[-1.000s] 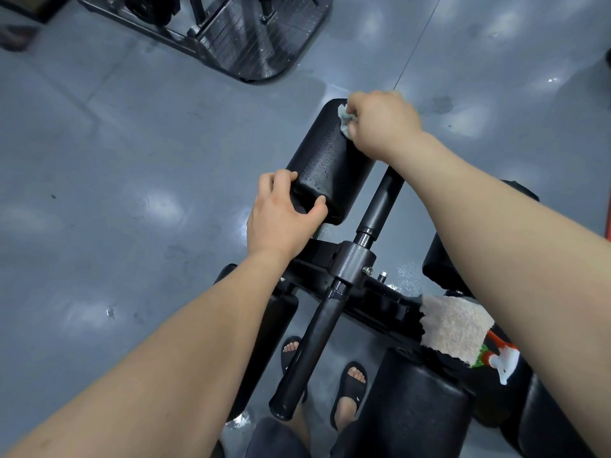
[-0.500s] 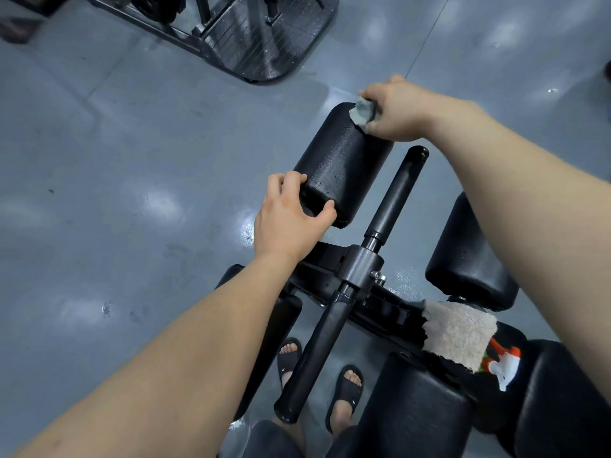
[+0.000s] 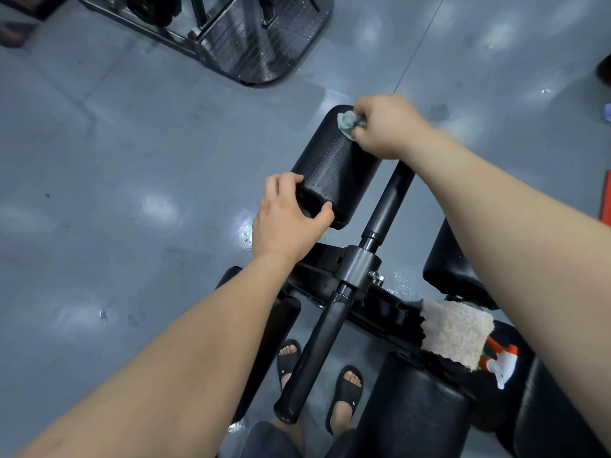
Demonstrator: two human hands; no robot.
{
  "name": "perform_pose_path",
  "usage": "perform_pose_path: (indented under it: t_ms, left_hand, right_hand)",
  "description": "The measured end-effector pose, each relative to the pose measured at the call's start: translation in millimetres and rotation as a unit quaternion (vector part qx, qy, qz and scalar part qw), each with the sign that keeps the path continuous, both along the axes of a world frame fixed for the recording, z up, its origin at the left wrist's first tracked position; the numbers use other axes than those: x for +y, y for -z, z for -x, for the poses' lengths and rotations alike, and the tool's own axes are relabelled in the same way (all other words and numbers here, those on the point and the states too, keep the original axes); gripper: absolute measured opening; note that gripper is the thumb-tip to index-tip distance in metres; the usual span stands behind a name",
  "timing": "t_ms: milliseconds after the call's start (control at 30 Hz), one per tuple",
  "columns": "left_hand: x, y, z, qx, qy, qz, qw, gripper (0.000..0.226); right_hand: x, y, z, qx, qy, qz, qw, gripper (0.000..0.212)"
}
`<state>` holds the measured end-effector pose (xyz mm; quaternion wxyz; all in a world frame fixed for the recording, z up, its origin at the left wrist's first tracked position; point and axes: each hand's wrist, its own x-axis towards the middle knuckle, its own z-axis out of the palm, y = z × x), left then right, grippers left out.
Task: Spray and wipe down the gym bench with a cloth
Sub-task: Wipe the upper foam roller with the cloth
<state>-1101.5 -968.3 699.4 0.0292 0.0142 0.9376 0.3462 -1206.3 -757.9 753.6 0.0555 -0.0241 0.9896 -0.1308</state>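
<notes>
Crumpled grey cloth [image 3: 349,122] sits pinched under right hand [image 3: 386,127] fingers atop the black cylindrical padded roller [image 3: 334,170]; left hand [image 3: 287,223] fingers curl around its near end.

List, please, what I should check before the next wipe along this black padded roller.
1. The crumpled grey cloth sits in the grip of the right hand: ok.
2. The cloth touches the black padded roller at its far end: ok.
3. The left hand grips the roller's near end: ok.
4. The roller top between the hands is unobstructed: ok.
5. The roller is evenly sprayed: cannot tell.
</notes>
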Motion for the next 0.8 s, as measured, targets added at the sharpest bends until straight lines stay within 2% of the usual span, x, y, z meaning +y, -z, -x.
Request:
perform_pose_path:
  t_ms: [167, 567, 800]
  left_hand:
    - [0, -1, 0, -0.005, -0.006, -0.006, 1.0, 0.058]
    - [-1, 0, 0, -0.025, -0.021, -0.014, 0.999, 0.048]
    - [-2, 2, 3, -0.049, -0.047, -0.001, 0.998, 0.048]
  right_hand:
    - [-4, 3, -7, -0.005, -0.029, -0.006, 1.0, 0.006]
    - [-20, 2, -35, -0.054, -0.066, 0.019, 0.996, 0.01]
    - [-32, -1, -60, -0.038, -0.1, 0.037, 0.994, 0.014]
